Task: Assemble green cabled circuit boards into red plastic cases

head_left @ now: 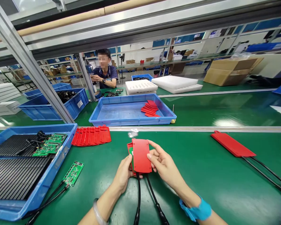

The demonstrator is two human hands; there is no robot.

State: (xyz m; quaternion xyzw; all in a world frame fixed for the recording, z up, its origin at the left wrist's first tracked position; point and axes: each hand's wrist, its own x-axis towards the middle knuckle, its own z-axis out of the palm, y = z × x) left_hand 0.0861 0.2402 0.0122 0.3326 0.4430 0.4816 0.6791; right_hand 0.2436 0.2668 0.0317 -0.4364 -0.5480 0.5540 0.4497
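Note:
My left hand (125,171) grips a red plastic case half from the left, and a green circuit board (131,153) shows along its edge. Over it, slightly offset to the right, lies a flat red cover (141,156), pinched at its right side by the thumb and fingers of my right hand (161,161). Two black cables (139,197) run out of the case's lower end toward me. Beyond my hands a small piece of clear plastic (133,133) lies on the green table. How far the case's inside is filled is hidden by the cover.
Left of me, a blue tray (67,137) holds circuit boards and black ribbed parts; a cabled board (73,173) lies beside it. Red case halves (92,136) are lined up behind. A blue tray (131,121) holds red covers. A closed red case (234,144) lies right. A co-worker (105,72) sits opposite.

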